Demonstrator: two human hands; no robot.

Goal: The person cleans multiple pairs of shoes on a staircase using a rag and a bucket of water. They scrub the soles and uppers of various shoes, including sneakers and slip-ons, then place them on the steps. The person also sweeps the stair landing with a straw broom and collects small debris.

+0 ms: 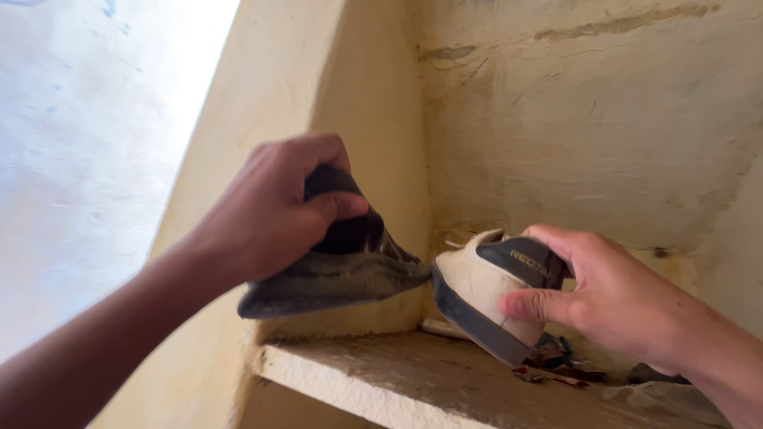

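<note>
My left hand (pixel 274 210) grips a dark, dusty shoe (pixel 350 274) by its heel and holds it in the air above the front left end of a rough concrete shelf (pixel 373 377). Its toe points right, toward a second shoe. My right hand (pixel 612 298) holds that cream shoe with a dark sole and dark heel patch (pixel 477 290) by the heel, tilted, its sole edge just over the shelf. The two shoes nearly touch in the middle.
The shelf sits in a niche of stained yellow plaster walls (pixel 588 135). Small scraps and crumpled bits (pixel 556 361) lie on the shelf under my right hand. A pale, bright wall (pixel 79 159) fills the left.
</note>
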